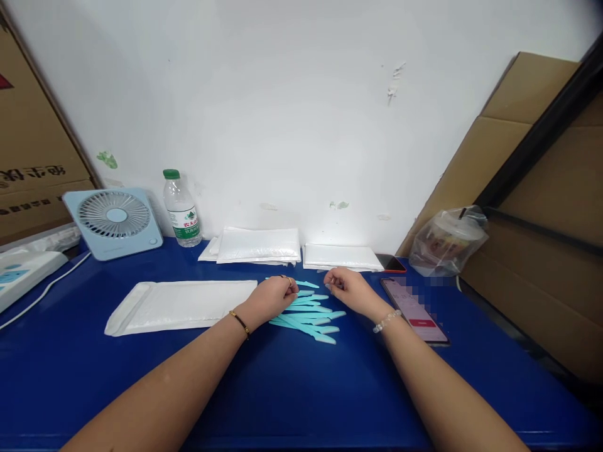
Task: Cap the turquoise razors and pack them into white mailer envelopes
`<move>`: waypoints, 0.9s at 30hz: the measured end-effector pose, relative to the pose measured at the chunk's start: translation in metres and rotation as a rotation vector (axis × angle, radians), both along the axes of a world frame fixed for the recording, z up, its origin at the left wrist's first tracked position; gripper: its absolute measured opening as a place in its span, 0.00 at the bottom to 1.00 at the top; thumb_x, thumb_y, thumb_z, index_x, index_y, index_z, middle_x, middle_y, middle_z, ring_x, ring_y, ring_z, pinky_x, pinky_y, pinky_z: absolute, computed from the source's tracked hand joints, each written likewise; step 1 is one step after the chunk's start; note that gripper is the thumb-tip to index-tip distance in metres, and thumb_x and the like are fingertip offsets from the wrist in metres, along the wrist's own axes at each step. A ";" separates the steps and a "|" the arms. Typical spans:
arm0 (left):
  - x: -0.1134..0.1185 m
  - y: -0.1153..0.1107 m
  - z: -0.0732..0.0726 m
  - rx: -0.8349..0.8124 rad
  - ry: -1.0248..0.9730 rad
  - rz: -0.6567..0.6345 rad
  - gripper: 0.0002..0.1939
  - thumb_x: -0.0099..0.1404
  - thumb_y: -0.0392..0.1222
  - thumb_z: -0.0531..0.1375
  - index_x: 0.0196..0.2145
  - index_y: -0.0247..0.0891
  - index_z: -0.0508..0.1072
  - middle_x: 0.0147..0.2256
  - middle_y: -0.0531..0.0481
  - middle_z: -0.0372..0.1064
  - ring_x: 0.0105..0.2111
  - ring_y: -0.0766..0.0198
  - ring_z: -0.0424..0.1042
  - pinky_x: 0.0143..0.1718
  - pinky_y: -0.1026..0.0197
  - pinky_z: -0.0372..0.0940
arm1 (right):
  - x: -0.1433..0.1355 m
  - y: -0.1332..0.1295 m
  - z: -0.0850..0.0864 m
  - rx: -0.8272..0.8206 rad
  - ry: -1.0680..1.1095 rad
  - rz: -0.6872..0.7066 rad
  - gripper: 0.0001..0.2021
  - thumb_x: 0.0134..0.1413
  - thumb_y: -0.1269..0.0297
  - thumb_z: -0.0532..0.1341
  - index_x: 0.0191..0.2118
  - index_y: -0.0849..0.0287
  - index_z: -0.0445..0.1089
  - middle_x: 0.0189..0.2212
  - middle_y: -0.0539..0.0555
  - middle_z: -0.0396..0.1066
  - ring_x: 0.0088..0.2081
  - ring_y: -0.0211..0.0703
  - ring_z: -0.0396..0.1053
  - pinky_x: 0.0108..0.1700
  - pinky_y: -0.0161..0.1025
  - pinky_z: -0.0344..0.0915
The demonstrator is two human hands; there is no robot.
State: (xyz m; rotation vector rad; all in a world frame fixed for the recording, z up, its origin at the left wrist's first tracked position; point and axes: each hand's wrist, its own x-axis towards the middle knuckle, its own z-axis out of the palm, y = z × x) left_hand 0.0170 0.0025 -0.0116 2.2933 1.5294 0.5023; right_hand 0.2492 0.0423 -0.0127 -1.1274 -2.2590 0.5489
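Observation:
Turquoise eyebrow razors (pixel 308 319) with pale blade ends lie in a loose, fanned pile on the blue table. Over the pile's left part, my left hand (pixel 274 297) is closed, its fingertips at the handle of one eyebrow razor (pixel 306 293). Several handles run out of sight beneath that hand. My right hand (pixel 351 290) is just right of the pile with its fingers curled together; what they hold, if anything, is hidden. A flat white padded envelope (pixel 183 306) lies left of my left hand, its right end close to my wrist.
White padded envelopes are stacked (pixel 259 245) along the wall, with more (pixel 342 256) beside them. A blue fan (pixel 115 220), water bottle (pixel 181 210) and power strip (pixel 28 270) stand left. At right are a phone (pixel 417 314), bagged drink cup (pixel 447 242) and cardboard (pixel 541 251).

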 end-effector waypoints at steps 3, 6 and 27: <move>0.000 0.000 0.001 -0.002 -0.013 -0.048 0.10 0.59 0.43 0.52 0.31 0.40 0.73 0.31 0.50 0.71 0.31 0.63 0.68 0.30 0.65 0.59 | 0.003 0.007 -0.008 -0.055 0.101 -0.019 0.07 0.47 0.73 0.55 0.33 0.58 0.67 0.28 0.50 0.69 0.30 0.38 0.67 0.35 0.36 0.64; -0.004 0.004 -0.001 0.025 -0.052 -0.031 0.12 0.62 0.44 0.50 0.33 0.40 0.73 0.32 0.50 0.71 0.34 0.62 0.68 0.34 0.64 0.61 | 0.005 0.013 -0.016 -0.089 0.179 -0.039 0.07 0.48 0.69 0.57 0.36 0.57 0.67 0.30 0.52 0.70 0.32 0.39 0.70 0.37 0.38 0.66; -0.023 0.020 -0.011 0.042 0.029 0.163 0.05 0.58 0.41 0.55 0.29 0.40 0.70 0.32 0.49 0.71 0.34 0.60 0.69 0.30 0.63 0.59 | -0.003 0.007 -0.010 -0.148 0.038 -0.118 0.09 0.49 0.60 0.58 0.30 0.58 0.71 0.27 0.50 0.70 0.27 0.38 0.62 0.31 0.35 0.58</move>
